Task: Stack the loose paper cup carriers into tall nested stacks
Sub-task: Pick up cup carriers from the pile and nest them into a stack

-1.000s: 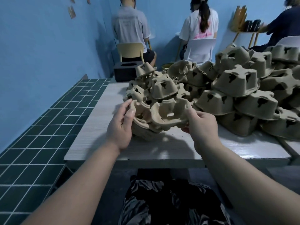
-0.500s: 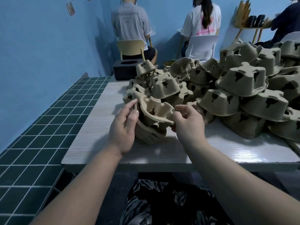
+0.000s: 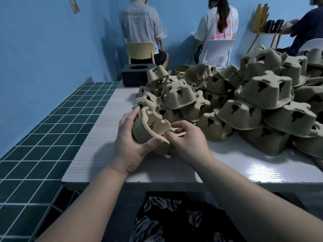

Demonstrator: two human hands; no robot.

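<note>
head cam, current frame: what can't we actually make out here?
- Nested stack, head view: its count and underside; the left hand wraps it.
- Right hand: fingertip contact with the stack's rim; its own fingers hide this.
- Loose carrier pile: its full extent, cut off by the right edge.
- Black box: its contents; only a dark round opening shows.
- Grey shirt: its lettering is too small to read.

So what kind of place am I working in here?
Probably a small shared workroom for hand-sorting: a heap of brown moulded-pulp cup carriers on a white table, and other people seated on chairs at the blue wall.
</note>
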